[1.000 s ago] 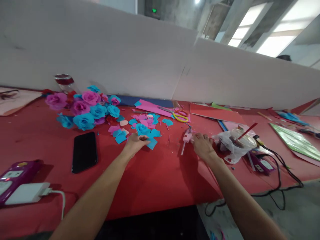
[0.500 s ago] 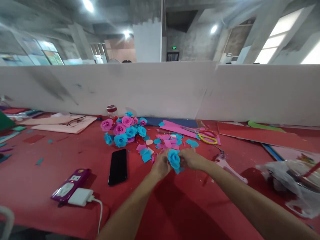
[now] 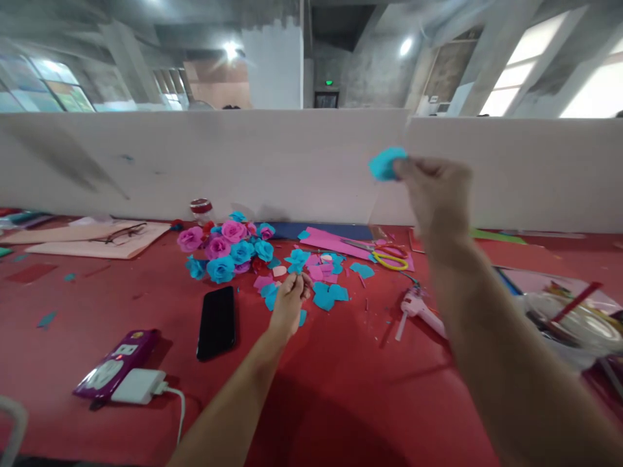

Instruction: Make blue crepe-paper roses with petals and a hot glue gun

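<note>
My right hand [image 3: 440, 194] is raised in front of the white partition, pinching a blue paper petal [image 3: 385, 163] that juts out to the left. Low over the table, my left hand [image 3: 291, 299] is closed in a pinch, with a blue paper flower [image 3: 298, 259] just above its fingertips. The stem between those fingers is hardly visible. Around the left hand lie loose blue petals [image 3: 327, 296] and pink paper scraps [image 3: 318, 269]. A bunch of pink and blue paper roses [image 3: 221, 268] rests to its left.
A black phone [image 3: 217, 323] and a purple power strip [image 3: 117, 368] with a white charger lie at left. Yellow-and-red-handled scissors [image 3: 389, 261] rest on pink paper. Right of them are a pink glue gun [image 3: 422, 311] and a plastic tub [image 3: 574, 318]. The partition [image 3: 292, 168] closes the back.
My hands, together at a blue flower before, are now apart. The right has risen up and right with a blue petal; the left has shifted slightly left with the flower. The view has swung right.
</note>
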The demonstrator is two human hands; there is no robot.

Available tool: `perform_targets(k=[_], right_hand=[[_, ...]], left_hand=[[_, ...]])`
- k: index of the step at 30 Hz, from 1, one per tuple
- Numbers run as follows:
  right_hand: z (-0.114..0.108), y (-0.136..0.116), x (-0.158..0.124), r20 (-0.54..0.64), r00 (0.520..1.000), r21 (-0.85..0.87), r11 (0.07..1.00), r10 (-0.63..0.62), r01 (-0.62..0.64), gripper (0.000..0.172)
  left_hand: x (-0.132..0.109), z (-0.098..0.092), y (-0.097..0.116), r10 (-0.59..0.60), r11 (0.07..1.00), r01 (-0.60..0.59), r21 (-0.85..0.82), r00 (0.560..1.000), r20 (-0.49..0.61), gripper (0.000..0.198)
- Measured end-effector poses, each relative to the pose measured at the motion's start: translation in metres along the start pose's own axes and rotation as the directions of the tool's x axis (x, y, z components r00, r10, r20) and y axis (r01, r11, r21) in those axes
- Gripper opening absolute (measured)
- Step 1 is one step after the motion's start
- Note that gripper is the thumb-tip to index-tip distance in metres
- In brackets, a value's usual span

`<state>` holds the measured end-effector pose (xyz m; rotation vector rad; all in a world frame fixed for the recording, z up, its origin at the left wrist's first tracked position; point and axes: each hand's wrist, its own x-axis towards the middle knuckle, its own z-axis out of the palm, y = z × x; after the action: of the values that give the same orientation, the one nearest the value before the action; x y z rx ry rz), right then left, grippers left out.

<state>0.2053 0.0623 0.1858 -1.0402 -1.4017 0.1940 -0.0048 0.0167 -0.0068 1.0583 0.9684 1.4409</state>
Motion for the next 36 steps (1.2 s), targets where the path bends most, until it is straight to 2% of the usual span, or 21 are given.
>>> perform_targets(k=[1,3,6,8,10,15,18,22,25,31,36], right_hand=[[0.003,0.002,-0.025,-0.068,0.991,0.051,0.992,0.115,-0.112,0.034],[0.014,0.015,-0.081,0.010,0.939,0.204,0.919,0.344,-0.339,0.025],[0.030,0.043,-0.147,0.113,0.790,0.354,0.718,0.603,-0.599,0.022],[0.035,0.056,-0.167,0.150,0.706,0.401,0.610,0.692,-0.683,0.024],[0.035,0.063,-0.172,0.160,0.668,0.431,0.557,0.727,-0.710,0.025],[0.033,0.065,-0.171,0.156,0.670,0.439,0.557,0.726,-0.705,0.021],[0.038,0.061,-0.176,0.190,0.693,0.408,0.586,0.695,-0.700,0.020],[0.045,0.058,-0.183,0.247,0.715,0.395,0.606,0.654,-0.691,0.018],[0.046,0.059,-0.184,0.236,0.725,0.388,0.621,0.647,-0.681,0.017],[0.045,0.061,-0.181,0.186,0.735,0.382,0.641,0.652,-0.666,0.017],[0.046,0.055,-0.181,0.243,0.726,0.408,0.611,0.643,-0.678,0.017]], left_hand=[[-0.001,0.002,0.000,-0.029,0.997,0.032,-0.077,0.999,0.036,0.031],[-0.003,0.005,0.000,-0.088,0.980,0.105,-0.168,0.991,0.103,0.032],[-0.006,0.007,-0.002,-0.113,0.981,0.133,-0.145,0.984,0.136,0.029],[-0.007,0.008,-0.006,-0.108,0.989,0.120,-0.086,0.986,0.124,0.026],[-0.008,0.008,-0.010,-0.106,0.992,0.114,-0.061,0.988,0.114,0.025],[-0.011,0.012,-0.015,-0.142,0.988,0.148,-0.037,0.982,0.127,0.027],[-0.013,0.015,-0.016,-0.171,0.985,0.174,-0.012,0.978,0.122,0.027],[-0.014,0.020,-0.018,-0.148,0.988,0.152,-0.026,0.983,0.113,0.023],[-0.014,0.022,-0.018,-0.141,0.988,0.148,-0.046,0.982,0.122,0.020],[-0.016,0.022,-0.018,-0.207,0.974,0.217,-0.064,0.969,0.138,0.025],[-0.017,0.022,-0.020,-0.219,0.966,0.242,-0.093,0.954,0.207,0.020]])
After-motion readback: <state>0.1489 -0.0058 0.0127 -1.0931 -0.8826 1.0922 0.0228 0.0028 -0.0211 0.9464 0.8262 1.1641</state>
